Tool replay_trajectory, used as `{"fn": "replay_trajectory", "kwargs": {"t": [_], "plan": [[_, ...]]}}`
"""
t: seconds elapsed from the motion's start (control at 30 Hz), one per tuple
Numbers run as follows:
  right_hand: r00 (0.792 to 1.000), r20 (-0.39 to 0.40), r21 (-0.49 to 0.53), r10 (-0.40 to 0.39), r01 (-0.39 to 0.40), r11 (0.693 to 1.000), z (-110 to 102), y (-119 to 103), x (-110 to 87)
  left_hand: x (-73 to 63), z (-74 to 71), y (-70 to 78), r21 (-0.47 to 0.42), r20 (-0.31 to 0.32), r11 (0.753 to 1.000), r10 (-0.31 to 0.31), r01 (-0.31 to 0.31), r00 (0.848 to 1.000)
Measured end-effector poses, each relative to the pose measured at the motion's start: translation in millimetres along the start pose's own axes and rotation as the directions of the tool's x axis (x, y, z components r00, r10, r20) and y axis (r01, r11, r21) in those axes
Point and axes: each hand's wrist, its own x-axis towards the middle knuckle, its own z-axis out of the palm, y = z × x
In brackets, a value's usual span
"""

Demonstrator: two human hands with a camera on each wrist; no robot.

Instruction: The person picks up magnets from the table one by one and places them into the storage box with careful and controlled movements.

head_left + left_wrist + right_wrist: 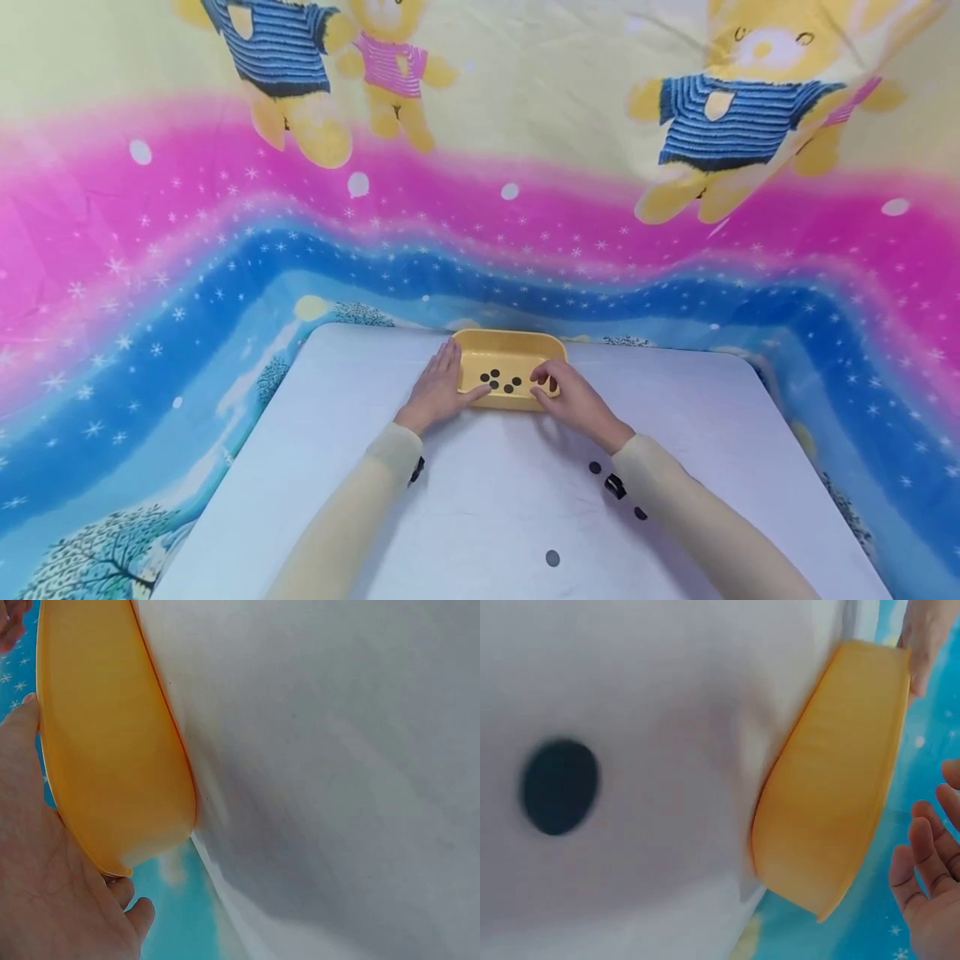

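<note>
A yellow plastic box (512, 403), shallow with rounded corners, stands at the far edge of the white table. Several small dark discs (508, 388) lie on its floor. My left hand (435, 390) holds the box's left end, fingers along the side and thumb across the front rim; the left wrist view shows that thumb at the rim. Over the right end hovers my right hand (573, 395), its fingers loosely bent. Nothing shows between those fingers in the right wrist view, where the hand (934, 877) is beside the rim.
On the white table (465, 517) lie a grey disc (552, 558) near the front and two dark discs, one (595, 467) by the right wrist and another (641, 513) beside the right sleeve. A printed cloth (480, 275) with bears hangs behind the table and along its sides.
</note>
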Motion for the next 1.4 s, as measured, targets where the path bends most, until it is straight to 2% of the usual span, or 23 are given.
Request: {"fn": "replay_trajectory", "kwargs": {"t": [0.33,0.63,0.83,1.0,1.27,1.4], "plan": [[0.997,0.071,-0.005,-0.001,0.002,1.000,4.3,-13.7,-43.5,-1.9,-0.7,1.1,-0.013,-0.012,1.000,0.008,-0.008,1.000],[0.992,0.107,-0.030,-0.062,0.066,0.997,12.2,-22.2,-78.2,-2.2,-2.2,-0.7,-0.015,-0.005,1.000,0.009,-0.009,1.000],[0.986,0.156,-0.032,-0.065,0.071,0.997,17.4,-23.9,-100.6,-0.7,-1.3,-0.7,-0.032,-0.007,0.999,0.011,-0.011,1.000],[0.974,0.216,-0.011,-0.072,0.076,0.997,18.7,-20.2,-117.7,0.8,-1.2,-0.1,-0.025,-0.007,1.000,0.019,-0.019,1.000],[0.944,0.287,0.052,-0.165,0.157,0.986,21.8,-18.9,-139.0,-0.1,-2.9,1.3,-0.010,-0.016,1.000,0.022,-0.022,1.000],[0.925,0.360,0.073,-0.124,0.105,0.992,24.0,-20.2,-148.3,-1.4,-1.4,0.6,-0.013,-0.006,1.000,0.018,-0.018,1.000]]}}
